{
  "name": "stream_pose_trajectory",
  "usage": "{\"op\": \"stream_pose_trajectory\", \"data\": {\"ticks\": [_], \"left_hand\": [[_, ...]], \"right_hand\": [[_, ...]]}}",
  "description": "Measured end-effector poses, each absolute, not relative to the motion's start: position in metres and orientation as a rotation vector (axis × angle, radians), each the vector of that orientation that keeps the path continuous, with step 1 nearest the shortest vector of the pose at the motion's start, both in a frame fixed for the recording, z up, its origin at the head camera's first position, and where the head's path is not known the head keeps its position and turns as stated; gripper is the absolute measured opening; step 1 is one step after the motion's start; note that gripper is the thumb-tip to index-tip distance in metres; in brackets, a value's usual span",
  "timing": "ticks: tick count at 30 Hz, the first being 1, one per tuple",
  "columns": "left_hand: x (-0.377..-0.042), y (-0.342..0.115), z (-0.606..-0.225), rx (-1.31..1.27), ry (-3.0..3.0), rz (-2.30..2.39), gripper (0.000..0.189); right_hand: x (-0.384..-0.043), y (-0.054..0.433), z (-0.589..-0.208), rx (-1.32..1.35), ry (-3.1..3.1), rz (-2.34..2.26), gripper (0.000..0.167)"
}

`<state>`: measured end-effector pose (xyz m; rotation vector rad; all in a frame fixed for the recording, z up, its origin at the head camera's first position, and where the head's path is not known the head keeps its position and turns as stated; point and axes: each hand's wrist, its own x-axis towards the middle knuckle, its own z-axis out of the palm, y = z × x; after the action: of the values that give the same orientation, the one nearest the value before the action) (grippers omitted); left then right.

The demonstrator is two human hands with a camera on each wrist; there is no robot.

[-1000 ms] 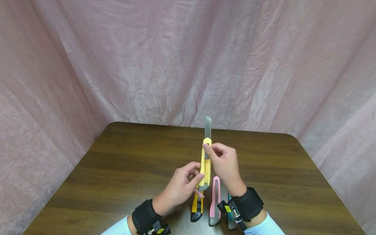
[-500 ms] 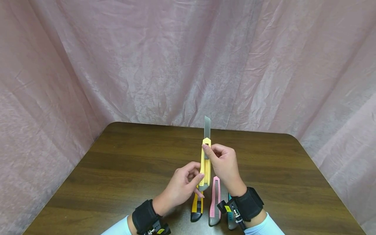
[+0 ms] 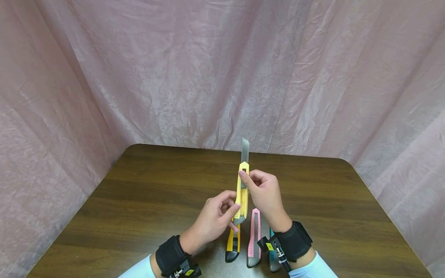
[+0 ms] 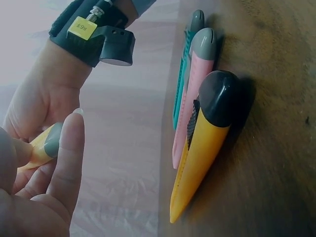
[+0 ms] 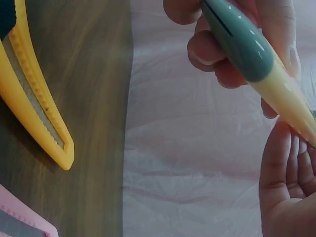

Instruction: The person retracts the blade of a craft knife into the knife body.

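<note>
A pale yellow utility knife (image 3: pixel 242 204) with a grey end is held up above the table, its blade (image 3: pixel 245 150) extended and pointing away. The left hand (image 3: pixel 213 219) pinches the knife near its grey end between thumb and fingers. Higher up, the right hand (image 3: pixel 267 193) pinches the body close to the blade opening, thumb on the front. In the right wrist view the grey end (image 5: pixel 242 44) appears large among the left hand's fingers. Below, on the table, lies a darker yellow utility knife (image 4: pixel 205 138) with a black end, partly covered by the left hand in the head view.
A pink utility knife (image 3: pixel 254 241) and a teal one (image 3: pixel 272 260) lie beside the darker yellow knife. The right wrist strap partly hides the teal knife in the head view. A brown wooden table (image 3: pixel 167 177) bears them, with a pink curtain (image 3: pixel 194 77) behind.
Both hands and the pale yellow utility knife have shifted very slightly left. The grips look the same, and the knives on the table have not moved.
</note>
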<state>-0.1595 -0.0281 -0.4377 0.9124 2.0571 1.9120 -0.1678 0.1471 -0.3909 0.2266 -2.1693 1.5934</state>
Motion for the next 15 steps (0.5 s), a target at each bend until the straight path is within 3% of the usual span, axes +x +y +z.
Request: {"op": "stream_pose_trajectory", "data": {"ticks": [15], "left_hand": [[-0.1588,-0.0287,-0.4377,0.917,2.068,1.919,0.026]], "right_hand": [[-0.1677,0.1482,-0.3912,0.307,-2.166,1.62,0.024]]}}
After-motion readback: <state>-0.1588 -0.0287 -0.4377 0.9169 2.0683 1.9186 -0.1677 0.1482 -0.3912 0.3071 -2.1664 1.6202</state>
